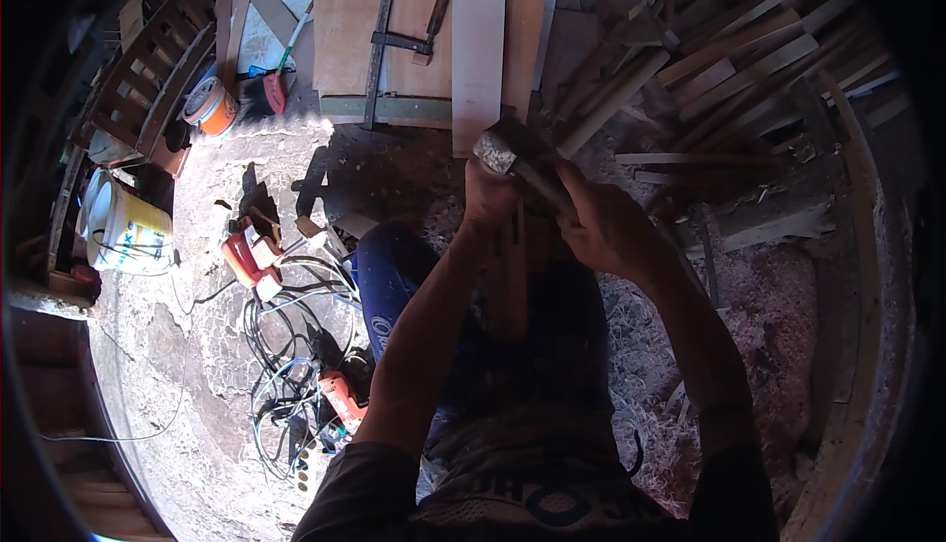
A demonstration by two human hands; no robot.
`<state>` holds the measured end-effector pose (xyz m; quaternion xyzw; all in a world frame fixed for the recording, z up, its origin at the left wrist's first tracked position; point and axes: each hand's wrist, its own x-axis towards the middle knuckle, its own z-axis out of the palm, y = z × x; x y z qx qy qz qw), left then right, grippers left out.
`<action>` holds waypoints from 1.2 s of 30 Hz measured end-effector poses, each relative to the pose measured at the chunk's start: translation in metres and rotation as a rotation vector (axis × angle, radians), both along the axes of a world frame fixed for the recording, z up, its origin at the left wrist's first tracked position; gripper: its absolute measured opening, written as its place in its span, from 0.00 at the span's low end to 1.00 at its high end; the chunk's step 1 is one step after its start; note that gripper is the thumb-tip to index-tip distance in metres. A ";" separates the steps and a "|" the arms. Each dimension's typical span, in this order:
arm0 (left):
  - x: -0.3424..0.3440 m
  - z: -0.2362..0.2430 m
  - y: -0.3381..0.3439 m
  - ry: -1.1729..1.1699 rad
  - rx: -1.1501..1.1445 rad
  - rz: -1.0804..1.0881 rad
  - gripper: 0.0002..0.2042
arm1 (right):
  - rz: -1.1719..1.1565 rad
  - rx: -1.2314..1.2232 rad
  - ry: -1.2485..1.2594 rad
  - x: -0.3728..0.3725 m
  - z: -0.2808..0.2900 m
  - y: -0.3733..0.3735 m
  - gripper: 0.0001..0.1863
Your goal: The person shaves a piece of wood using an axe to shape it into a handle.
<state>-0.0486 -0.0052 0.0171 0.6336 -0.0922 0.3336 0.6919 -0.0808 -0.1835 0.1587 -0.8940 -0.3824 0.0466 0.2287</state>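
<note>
My right hand (609, 227) grips the handle of a hammer (540, 175), with its fingers wrapped round it. The blunt, worn hammer head (496, 153) points left, above my left hand (488, 199). My left hand is closed near the end of a long pale board (479, 39); the hammer head covers part of it, so what its fingers hold is hidden. A narrow wooden piece (507, 286) lies between my legs, just below my hands. Beyond them, a bar clamp (414, 46) with a wooden handle lies on a wide wooden panel (340, 10).
Tangled cables (286, 345) and red power tools (251, 256) lie on the floor at left. A white bucket (133, 232) and an orange bucket (209, 106) stand farther left. Stacked wood offcuts (734, 59) fill the far right, with shavings (759, 315) on the near right floor.
</note>
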 end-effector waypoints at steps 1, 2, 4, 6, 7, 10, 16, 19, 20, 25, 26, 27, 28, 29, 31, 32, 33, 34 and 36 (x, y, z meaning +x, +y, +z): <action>0.004 0.002 0.000 0.051 -0.043 -0.011 0.09 | 0.000 0.047 0.035 0.001 0.002 -0.001 0.28; 0.006 0.002 -0.001 0.111 -0.090 -0.022 0.08 | 0.022 0.142 -0.048 0.000 0.008 0.001 0.28; 0.008 -0.001 0.002 0.196 -0.102 -0.026 0.05 | 0.063 0.333 -0.211 -0.003 0.035 0.008 0.30; 0.006 -0.008 0.015 0.249 -0.022 0.001 0.03 | 0.028 0.381 -0.286 -0.002 0.068 0.018 0.34; 0.004 -0.007 0.013 0.248 -0.026 0.008 0.02 | -0.002 0.410 -0.315 0.000 0.078 0.021 0.34; -0.002 -0.006 0.014 0.242 -0.038 0.022 0.02 | -0.030 0.391 -0.321 0.002 0.078 0.030 0.34; 0.002 0.011 0.006 -0.154 0.217 -0.001 0.09 | 0.032 -0.057 -0.125 0.003 -0.010 0.004 0.33; 0.012 -0.011 0.002 0.028 -0.001 0.032 0.09 | 0.019 0.024 -0.023 0.003 0.016 0.005 0.33; 0.021 -0.011 0.009 0.153 -0.107 -0.059 0.09 | 0.017 0.066 0.008 0.001 0.028 0.006 0.34; 0.021 -0.008 0.015 0.342 -0.082 0.027 0.06 | -0.029 0.462 -0.430 0.029 0.097 0.026 0.32; 0.018 -0.012 0.010 0.337 -0.059 0.040 0.05 | -0.045 0.538 -0.478 0.042 0.102 0.031 0.32; 0.017 -0.016 0.010 0.337 -0.028 0.024 0.06 | -0.140 0.551 -0.485 0.034 0.099 0.038 0.30; 0.019 -0.018 0.013 0.334 0.004 0.008 0.06 | -0.234 0.565 -0.485 0.025 0.095 0.047 0.28; 0.022 -0.019 0.016 0.319 0.045 -0.002 0.07 | -0.143 0.358 -0.417 0.021 0.079 0.040 0.29; 0.018 -0.027 0.002 0.142 -0.166 -0.104 0.08 | -0.022 0.083 -0.274 0.016 0.005 0.022 0.30; 0.017 -0.027 -0.001 0.048 -0.263 -0.153 0.08 | 0.015 0.026 -0.204 0.015 -0.025 0.016 0.31; 0.016 -0.021 0.001 0.036 -0.153 -0.096 0.09 | 0.018 0.005 -0.150 0.018 -0.019 0.014 0.32; 0.007 -0.019 -0.004 0.034 -0.051 -0.045 0.10 | 0.015 -0.023 -0.085 0.015 -0.012 0.007 0.32; 0.009 -0.019 -0.006 0.052 -0.041 0.032 0.10 | 0.014 -0.004 -0.018 0.013 0.007 0.004 0.33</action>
